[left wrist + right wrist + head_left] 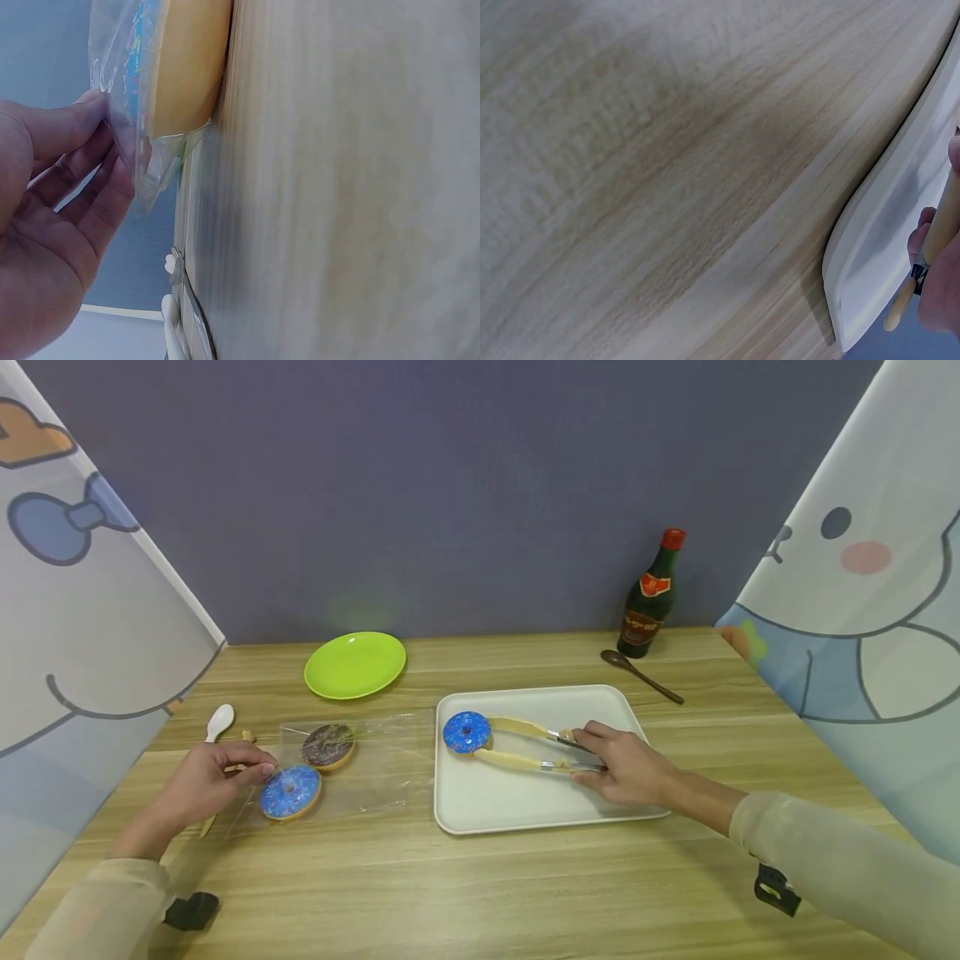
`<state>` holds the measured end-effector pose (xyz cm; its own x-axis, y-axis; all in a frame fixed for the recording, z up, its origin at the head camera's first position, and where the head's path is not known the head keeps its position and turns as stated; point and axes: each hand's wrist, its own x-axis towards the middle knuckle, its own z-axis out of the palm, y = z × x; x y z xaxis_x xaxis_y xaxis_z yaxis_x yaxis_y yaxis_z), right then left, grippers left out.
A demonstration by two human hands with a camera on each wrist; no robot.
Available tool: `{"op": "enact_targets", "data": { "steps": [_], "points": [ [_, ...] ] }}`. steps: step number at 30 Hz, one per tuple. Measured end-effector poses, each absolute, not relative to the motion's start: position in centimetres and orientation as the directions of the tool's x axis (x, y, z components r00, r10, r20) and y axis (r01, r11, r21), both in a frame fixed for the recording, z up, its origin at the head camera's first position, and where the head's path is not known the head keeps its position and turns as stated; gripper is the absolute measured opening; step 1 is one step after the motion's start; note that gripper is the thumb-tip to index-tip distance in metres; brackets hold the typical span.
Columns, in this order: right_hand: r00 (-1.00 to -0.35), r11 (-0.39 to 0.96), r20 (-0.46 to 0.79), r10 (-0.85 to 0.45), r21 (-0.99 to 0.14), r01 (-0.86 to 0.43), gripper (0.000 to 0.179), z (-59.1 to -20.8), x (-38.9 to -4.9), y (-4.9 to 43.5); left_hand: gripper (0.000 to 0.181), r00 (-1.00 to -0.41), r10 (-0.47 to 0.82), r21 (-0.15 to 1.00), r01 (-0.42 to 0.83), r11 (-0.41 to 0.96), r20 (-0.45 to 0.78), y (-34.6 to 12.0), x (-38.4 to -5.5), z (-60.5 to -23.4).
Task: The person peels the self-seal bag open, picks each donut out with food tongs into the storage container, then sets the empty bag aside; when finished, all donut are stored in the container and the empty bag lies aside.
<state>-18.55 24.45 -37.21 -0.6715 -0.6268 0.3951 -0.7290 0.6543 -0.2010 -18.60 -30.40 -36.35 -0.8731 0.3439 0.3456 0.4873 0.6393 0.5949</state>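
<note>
At the left, my left hand (213, 783) pinches the near corner of a clear plastic bag (386, 768) between thumb and fingertips. Inside the bag lie a blue-iced donut (291, 792), close to those fingertips, and a chocolate donut (327, 747) behind it. In the left wrist view the donut's tan side (191, 67) shows through the plastic. My right hand (626, 767) grips a pair of tongs (513, 762) with beige arms over the white tray (525, 814). The tong tips flank a second blue donut (466, 732) at the tray's left end.
A green plate (356, 666) stands at the back left. At the back right are a dark bottle (648, 602) and a brown wooden spoon (645, 678). Beyond my left hand lies a white spoon (221, 721), beside a slim utensil (208, 825) partly hidden by the hand.
</note>
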Motion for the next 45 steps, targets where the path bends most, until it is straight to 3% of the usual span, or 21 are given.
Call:
{"op": "enact_targets", "data": {
  "steps": [12,22,28,33,45],
  "points": [
    [-0.712,0.701,0.345,-0.611,-0.182,-0.69,0.056,-37.0,-18.1,24.8,0.007,-0.884,0.326,0.607,0.468,0.642,0.337,-30.4,-18.6,-36.2],
    [-0.643,0.633,0.418,-0.642,-0.184,-0.752,0.055,-36.8,-16.4,25.3,0.01,-0.882,0.331,0.608,0.472,0.639,0.337,-30.5,-18.5,-36.2],
    [-0.623,0.575,0.396,-0.674,-0.248,-0.78,0.052,-36.5,-15.1,23.7,0.004,-0.879,0.334,0.595,0.477,0.647,0.341,-30.5,-18.5,-36.1],
    [-0.649,0.576,0.343,-0.679,-0.299,-0.761,0.05,-36.3,-14.5,21.9,0.002,-0.877,0.336,0.596,0.481,0.643,0.345,-30.5,-18.8,-36.3],
    [-0.689,0.639,0.274,-0.671,-0.258,-0.725,0.05,-35.9,-14.7,17.2,0.006,-0.874,0.332,0.603,0.485,0.633,0.354,-30.5,-18.9,-36.5]
  ]
}}
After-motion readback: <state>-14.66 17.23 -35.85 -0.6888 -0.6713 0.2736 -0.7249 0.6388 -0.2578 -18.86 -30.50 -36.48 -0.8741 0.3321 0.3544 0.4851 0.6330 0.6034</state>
